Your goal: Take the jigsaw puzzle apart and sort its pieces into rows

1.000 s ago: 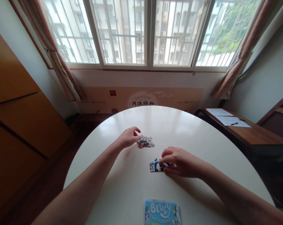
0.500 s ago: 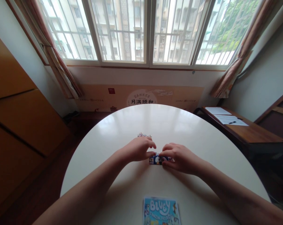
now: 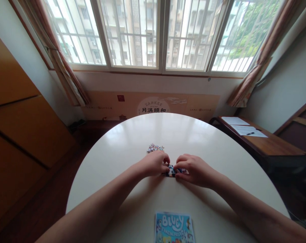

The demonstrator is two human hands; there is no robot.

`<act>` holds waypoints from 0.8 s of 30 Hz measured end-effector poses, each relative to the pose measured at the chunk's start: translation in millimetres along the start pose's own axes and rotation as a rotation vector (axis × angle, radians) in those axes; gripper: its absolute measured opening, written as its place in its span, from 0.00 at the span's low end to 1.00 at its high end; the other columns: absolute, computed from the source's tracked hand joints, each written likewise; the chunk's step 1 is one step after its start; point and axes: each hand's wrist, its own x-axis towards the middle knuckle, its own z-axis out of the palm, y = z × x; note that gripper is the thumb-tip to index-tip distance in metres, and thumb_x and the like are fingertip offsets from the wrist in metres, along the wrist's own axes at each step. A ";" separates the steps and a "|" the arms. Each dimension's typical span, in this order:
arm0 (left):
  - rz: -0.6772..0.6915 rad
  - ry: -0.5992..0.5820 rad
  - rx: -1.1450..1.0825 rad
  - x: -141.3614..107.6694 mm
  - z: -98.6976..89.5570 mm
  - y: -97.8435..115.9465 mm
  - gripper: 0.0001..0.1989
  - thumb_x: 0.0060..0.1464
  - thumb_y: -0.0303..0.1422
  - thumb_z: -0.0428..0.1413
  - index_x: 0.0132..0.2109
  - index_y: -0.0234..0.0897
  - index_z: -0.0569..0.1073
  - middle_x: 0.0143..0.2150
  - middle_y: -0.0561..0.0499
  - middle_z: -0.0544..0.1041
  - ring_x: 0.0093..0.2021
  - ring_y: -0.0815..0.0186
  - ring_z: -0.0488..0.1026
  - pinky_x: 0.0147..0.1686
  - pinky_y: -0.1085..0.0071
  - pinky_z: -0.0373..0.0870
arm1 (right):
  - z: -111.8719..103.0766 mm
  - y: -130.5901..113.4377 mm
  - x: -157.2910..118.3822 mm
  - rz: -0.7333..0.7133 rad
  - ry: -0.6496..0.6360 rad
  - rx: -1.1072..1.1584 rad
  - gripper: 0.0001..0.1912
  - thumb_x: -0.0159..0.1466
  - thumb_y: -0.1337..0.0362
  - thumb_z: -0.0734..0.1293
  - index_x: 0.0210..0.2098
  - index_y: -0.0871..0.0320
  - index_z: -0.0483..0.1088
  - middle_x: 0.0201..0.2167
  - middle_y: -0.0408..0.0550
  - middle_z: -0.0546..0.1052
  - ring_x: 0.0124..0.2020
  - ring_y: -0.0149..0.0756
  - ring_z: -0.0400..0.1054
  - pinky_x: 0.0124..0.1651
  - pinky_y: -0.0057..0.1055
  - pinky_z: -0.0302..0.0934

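Note:
A small joined strip of jigsaw puzzle [image 3: 171,171], dark blue with coloured figures, lies flat on the white table between my hands. My left hand [image 3: 156,164] bends over its left end, thumb and fingertips closed at a puzzle piece on the upper edge; the piece itself is mostly hidden. From the other side, my right hand [image 3: 193,169] grips the strip's right part, with thumb at the lower edge and fingers at the upper. Just beyond my left hand is a heap of loose jigsaw pieces [image 3: 155,147], partly covered by that hand.
A blue picture card [image 3: 173,227] lettered "BLUEY" lies near me on the round white table [image 3: 117,141]. To the right stands a wooden desk [image 3: 282,143] with papers [image 3: 248,130] and a pen. Barred windows [image 3: 135,33] and curtains are at the back.
My left hand has shifted slightly right and down, its thumb and fingers drawing together over the strip's left end. More of the loose heap shows. My right hand has barely moved.

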 end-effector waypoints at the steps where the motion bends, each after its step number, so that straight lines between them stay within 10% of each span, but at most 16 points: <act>1: -0.023 0.003 -0.019 0.2 0.2 0.1 0.11 0.44 0.31 0.63 0.39 0.37 0.79 0.38 0.49 0.80 0.39 0.61 0.74 0.37 0.71 0.67 | 0.3 0.5 -0.1 -0.002 0.001 0.001 0.07 0.62 0.62 0.70 0.40 0.50 0.77 0.37 0.45 0.78 0.39 0.37 0.70 0.41 0.33 0.61; 24: -0.032 0.034 -0.353 11.6 9.8 -18.4 0.06 0.45 0.26 0.58 0.32 0.36 0.79 0.31 0.53 0.80 0.32 0.66 0.75 0.33 0.73 0.69 | 2.2 6.7 0.3 -0.063 0.054 0.125 0.10 0.60 0.65 0.71 0.42 0.51 0.78 0.42 0.46 0.80 0.42 0.39 0.73 0.45 0.36 0.66</act>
